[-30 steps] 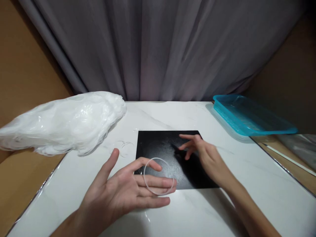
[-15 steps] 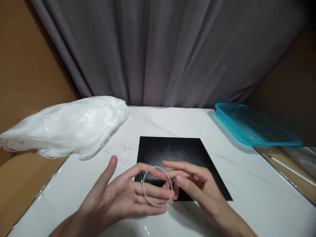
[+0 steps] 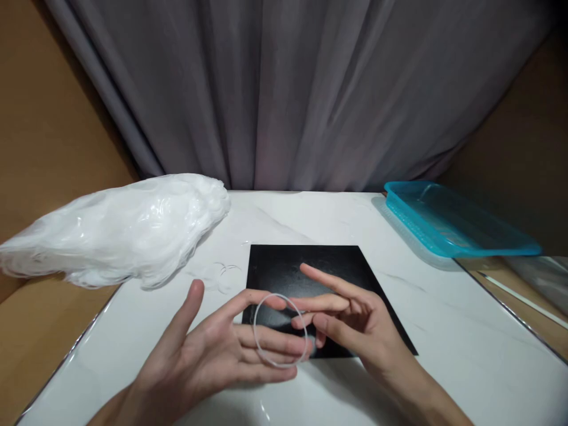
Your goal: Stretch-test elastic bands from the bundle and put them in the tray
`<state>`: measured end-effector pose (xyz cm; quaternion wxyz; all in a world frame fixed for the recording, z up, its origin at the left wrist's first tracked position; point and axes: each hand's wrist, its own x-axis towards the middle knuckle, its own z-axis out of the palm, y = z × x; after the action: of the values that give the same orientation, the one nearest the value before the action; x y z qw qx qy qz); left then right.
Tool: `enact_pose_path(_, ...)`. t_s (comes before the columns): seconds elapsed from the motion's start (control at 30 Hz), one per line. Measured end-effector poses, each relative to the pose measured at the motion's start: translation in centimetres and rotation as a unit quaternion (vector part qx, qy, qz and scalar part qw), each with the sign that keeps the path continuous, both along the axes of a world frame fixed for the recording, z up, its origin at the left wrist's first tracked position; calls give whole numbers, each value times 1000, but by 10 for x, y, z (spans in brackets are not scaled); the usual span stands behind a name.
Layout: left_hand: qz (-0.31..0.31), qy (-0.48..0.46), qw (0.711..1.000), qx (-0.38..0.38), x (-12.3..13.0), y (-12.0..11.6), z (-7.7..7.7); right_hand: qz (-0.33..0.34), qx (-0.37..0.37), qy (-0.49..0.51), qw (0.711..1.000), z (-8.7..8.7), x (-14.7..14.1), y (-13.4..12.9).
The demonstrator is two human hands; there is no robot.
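A thin, clear plastic ring (image 3: pixel 305 329) stands out against the fingers of my left hand (image 3: pixel 222 349). That hand faces palm-up with its thumb raised and its fingers stretched out, bearing the ring across them. Whether a film spans the ring's middle I cannot tell. Close on the ring's right side is my right hand (image 3: pixel 355 319), its index finger lifted and its other fingers loosely bent and apart. The right middle fingertip meets the ring's upper edge near the left index fingertip. Under both hands lies a black square sheet (image 3: pixel 310 266).
To the left, a large heap of white, translucent plastic (image 3: pixel 133 231) overhangs the white table (image 3: pixel 284 213). Faint clear arcs (image 3: pixel 226 269) lie beside the sheet. On the right are a blue plastic tray (image 3: pixel 444 219) and a thin white stick (image 3: pixel 523 299). A grey curtain (image 3: pixel 284 94) hangs behind.
My right index finger has lifted up and away from the other fingers. The ring and my left hand have shifted slightly left and up in view.
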<state>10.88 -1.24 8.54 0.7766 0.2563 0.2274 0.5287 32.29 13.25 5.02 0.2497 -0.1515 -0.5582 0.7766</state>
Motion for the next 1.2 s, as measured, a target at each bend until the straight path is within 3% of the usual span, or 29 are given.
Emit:
enact_pose_path(0.23,-14,-22,999,-18,1,2,2,-86,14,-40,995,-8,-5,6)
enact_pose_path(0.37,-17,-34,999,-26,2,1,3,-134,-36,-80,987,-15,-9,11)
enact_pose_path(0.53,-22,-39,998,-33,1,0,4,-70,-100,-98,988,-17,-15,14)
enact_pose_path(0.73,-26,-46,998,-22,3,4,4,-18,-79,-82,993,-14,-17,7)
enact_pose_path(0.83,-23,-44,999,-17,4,4,5,-19,-10,-84,996,-16,-15,6)
enact_pose_path(0.9,-16,-41,999,-5,0,2,6,-77,103,-112,985,-21,-14,6)
enact_pose_path(1.0,31,-29,999,11,-10,-2,7,-190,343,-164,905,-34,-15,6)
enact_pose_path(1.07,76,-20,997,6,-18,-4,7,-211,443,-172,854,-45,-19,3)
enact_pose_path(1.13,114,-8,993,-10,-24,-3,7,-209,466,-182,840,-55,-26,1)
enact_pose_path(1.2,140,5,990,-27,-27,-2,6,-213,450,-201,844,-63,-33,-1)
